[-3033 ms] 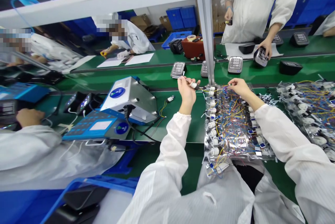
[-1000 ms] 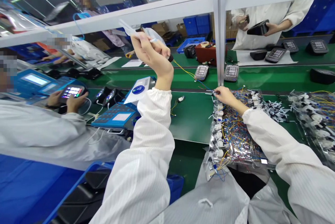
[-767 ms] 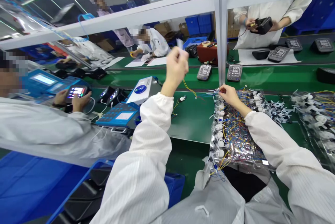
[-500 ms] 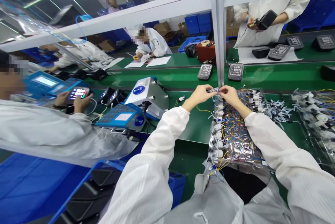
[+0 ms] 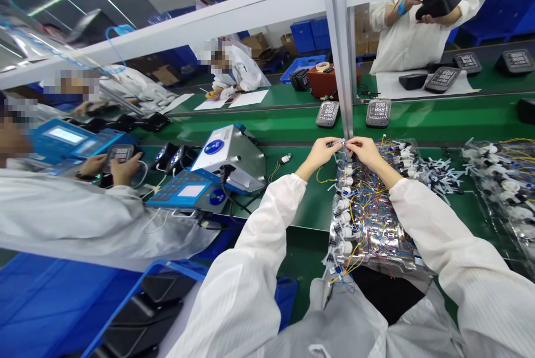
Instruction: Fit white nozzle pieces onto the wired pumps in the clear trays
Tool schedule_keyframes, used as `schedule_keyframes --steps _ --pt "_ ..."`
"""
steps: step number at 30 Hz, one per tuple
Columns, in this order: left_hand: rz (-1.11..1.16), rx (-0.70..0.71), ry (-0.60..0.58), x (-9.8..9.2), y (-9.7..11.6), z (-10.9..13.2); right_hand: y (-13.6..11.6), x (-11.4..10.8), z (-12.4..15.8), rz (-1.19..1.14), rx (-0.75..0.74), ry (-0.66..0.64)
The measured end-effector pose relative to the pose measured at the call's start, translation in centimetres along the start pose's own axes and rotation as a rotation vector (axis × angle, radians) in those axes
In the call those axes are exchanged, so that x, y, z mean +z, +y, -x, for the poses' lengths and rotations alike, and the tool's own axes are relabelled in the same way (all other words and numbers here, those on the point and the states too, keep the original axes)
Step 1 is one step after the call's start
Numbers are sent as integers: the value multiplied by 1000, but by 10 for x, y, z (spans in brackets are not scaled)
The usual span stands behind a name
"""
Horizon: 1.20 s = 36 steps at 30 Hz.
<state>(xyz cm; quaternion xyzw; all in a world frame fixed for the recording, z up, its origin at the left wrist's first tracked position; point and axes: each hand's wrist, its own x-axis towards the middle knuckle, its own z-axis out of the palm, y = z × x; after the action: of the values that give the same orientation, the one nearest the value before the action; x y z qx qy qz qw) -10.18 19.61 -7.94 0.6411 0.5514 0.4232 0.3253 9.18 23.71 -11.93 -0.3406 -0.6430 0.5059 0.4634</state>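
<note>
A small white plastic connector with thin coloured leads (image 5: 336, 144) is pinched between the fingertips of the left hand (image 5: 321, 153) and the right hand (image 5: 365, 151), above the far left corner of a clear plastic bag of wired white connectors (image 5: 374, 246). The bag is laid on a green conveyor counter (image 5: 307, 204), with the right hand resting just over it. A second clear plastic bag of wired connectors (image 5: 497, 179) is placed to the right. A grey-and-blue test unit (image 5: 229, 151) and a blue keypad console (image 5: 184, 193) are positioned to the left. A loose white plug (image 5: 286, 158) lies between the test unit and the left hand. Digital blood pressure monitors (image 5: 327, 114) are set on a farther green belt (image 5: 284, 124), beside a vertical aluminium post (image 5: 338, 51).
</note>
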Motion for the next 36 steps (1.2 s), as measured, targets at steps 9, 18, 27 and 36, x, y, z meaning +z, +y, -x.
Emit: schedule_keyframes --steps 9,18,27,36 --pt "69 -42 -56 7 7 1 5 -1 -1 -99 37 -10" --pt "-33 4 9 7 2 -1 0 -3 2 -150 62 -2" --pt "0 57 79 -4 0 -3 -2 -4 4 -51 12 -38" --pt "151 157 418 -32 6 -13 -1 -7 -5 -210 60 182"
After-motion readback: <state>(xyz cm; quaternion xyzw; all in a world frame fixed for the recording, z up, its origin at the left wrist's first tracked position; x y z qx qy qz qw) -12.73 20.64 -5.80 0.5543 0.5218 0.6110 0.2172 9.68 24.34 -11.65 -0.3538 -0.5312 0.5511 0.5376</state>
